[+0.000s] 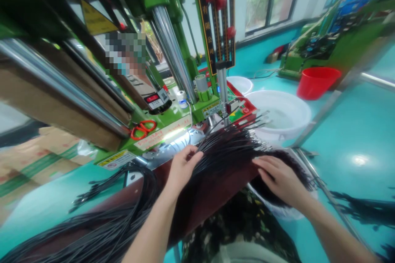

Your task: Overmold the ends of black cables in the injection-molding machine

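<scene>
My left hand (184, 165) is closed, thumb against the fingers, at the near left side of a bundle of black cables (225, 144). It seems to grip one or more of these cables; the exact number is hidden. The bundle lies on a dark red-brown board (220, 185), its metal-tipped ends pointing right. Just below those ends is my right hand (279, 178), fingers loosely bent and the thumb a little apart, with no cable visible in it. More black cables (101, 230) lie along the board at the lower left.
Behind the board stands a green press machine (173, 129) with orange-handled scissors (143, 130) on its bed. A red control box (247, 109) is at its right. On the floor are a white tub (277, 111), a red bucket (317, 82) and a lined container of cables (290, 209).
</scene>
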{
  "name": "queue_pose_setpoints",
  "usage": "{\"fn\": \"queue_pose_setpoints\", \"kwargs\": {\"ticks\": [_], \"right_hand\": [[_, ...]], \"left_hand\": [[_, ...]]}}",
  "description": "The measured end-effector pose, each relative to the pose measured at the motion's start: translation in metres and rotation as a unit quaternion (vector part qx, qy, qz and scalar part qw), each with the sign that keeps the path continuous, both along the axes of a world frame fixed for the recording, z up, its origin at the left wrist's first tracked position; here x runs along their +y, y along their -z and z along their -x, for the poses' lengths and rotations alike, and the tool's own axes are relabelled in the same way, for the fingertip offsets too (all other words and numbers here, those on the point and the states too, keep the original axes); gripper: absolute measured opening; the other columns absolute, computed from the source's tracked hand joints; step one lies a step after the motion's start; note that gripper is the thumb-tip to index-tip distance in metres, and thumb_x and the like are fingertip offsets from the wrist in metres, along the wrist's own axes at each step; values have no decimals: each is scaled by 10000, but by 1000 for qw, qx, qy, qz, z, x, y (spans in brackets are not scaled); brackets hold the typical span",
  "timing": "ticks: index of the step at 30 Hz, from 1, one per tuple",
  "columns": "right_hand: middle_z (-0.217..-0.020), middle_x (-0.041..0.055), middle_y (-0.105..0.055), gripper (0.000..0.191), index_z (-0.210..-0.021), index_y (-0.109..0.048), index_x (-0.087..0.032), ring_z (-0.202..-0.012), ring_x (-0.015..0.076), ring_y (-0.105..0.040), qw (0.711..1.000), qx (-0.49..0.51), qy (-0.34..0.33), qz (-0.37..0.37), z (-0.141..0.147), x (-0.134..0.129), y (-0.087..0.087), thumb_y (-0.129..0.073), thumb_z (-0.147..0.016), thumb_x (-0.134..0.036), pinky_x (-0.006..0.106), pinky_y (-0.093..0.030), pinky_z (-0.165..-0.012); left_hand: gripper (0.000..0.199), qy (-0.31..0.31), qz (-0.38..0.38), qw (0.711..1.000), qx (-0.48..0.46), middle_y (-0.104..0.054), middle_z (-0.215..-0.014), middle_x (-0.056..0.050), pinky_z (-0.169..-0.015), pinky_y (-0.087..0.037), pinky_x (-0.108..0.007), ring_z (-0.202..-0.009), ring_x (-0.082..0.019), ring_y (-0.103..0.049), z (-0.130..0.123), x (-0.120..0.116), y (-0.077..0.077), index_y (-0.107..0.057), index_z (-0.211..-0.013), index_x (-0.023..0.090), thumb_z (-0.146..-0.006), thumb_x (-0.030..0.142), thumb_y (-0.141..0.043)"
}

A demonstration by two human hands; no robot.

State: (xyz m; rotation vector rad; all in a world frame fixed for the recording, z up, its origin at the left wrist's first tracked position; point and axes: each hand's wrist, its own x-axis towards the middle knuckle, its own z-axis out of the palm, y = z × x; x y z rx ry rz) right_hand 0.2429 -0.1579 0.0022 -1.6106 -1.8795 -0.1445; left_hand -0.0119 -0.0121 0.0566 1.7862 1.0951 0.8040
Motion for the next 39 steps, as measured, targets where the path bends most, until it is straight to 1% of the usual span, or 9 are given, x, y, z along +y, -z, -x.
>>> {"fn": "queue_pose_setpoints", "kwargs": {"ticks": [10, 16, 21, 25, 28, 31, 33, 35, 39], "right_hand": [[-1260, 98, -497, 518, -1318, -397, -206, -1223, 246, -378, 976, 81, -166, -116, 66, 36, -20, -407, -822, -60, 473, -358, -994], [-1311, 131, -461, 560, -1298, -448, -210, -1252, 299, -329, 985, -30, -158, 59, 87, 83, 5, -548, -814, -473, 511, -208, -1039], [-1309, 120, -469, 537, -1275, -473, -224, -1258, 281, -323, 978, -45, -160, 123, 91, 86, 23, -535, -817, -499, 499, -149, -1049], [-1328, 149, -439, 599, -1264, -482, -185, -1286, 289, -272, 966, 60, -198, 157, 88, 88, 11, -599, -766, -497, 506, -105, -1059], [-1330, 146, -432, 741, -1301, -416, -191, -1247, 281, -348, 876, 356, -282, 162, 82, 97, -14, -595, -708, -599, 474, -245, -1032], [-1266, 75, -505, 555, -1264, -422, -280, -1128, 232, -491, 670, 656, -337, 89, 74, 106, -43, -506, -792, -560, 431, -356, -971], [-1141, 45, -593, 383, -1170, -510, -281, -1042, 215, -554, 586, 737, -329, 63, 67, 109, -57, -524, -825, -447, 424, -368, -959], [-970, 42, -659, 271, -1054, -597, -234, -943, 214, -603, 574, 759, -300, 74, 61, 108, -65, -562, -821, -369, 422, -388, -933], [-798, 44, -680, 249, -949, -652, -185, -807, 215, -638, 605, 746, -255, 109, 51, 100, -66, -600, -797, -375, 406, -440, -848]], "left_hand": [[296, 50, 125, 989, -68, -345, -502, 89, -405, -170, -155, -419, -29, -252, -4, -4, -3, -424, -748, 172, -737, 421, -583], [290, 78, 129, 983, -106, -348, -512, 81, -408, -165, -158, -428, -29, -260, 7, -4, -9, -415, -757, 173, -772, 422, -564], [260, 53, 101, 967, -229, -351, -507, 80, -411, -199, -156, -437, -42, -316, 33, -4, -29, -400, -780, 200, -764, 364, -600], [265, 59, 127, 959, -248, -360, -502, 84, -402, -179, -152, -423, -36, -294, 33, -7, -27, -389, -782, 203, -764, 361, -602], [299, 52, 131, 969, -201, -376, -507, 79, -396, -169, -151, -422, -32, -286, 16, -13, -12, -376, -723, 191, -761, 393, -592], [317, 37, 119, 982, -140, -381, -516, 73, -394, -182, -153, -425, -32, -296, -3, -21, 8, -372, -676, 181, -769, 413, -567], [303, 39, 101, 989, -99, -392, -523, 70, -396, -200, -156, -419, -29, -301, -13, -25, 21, -386, -670, 175, -788, 408, -538], [294, 64, 93, 991, -66, -409, -521, 68, -398, -219, -158, -405, -26, -307, -19, -27, 33, -389, -667, 172, -810, 401, -505], [290, 138, 148, 979, -26, -468, -535, 58, -367, -240, -156, -380, -37, -356, -25, -24, 39, -383, -696, 179, -817, 426, -475]]}}
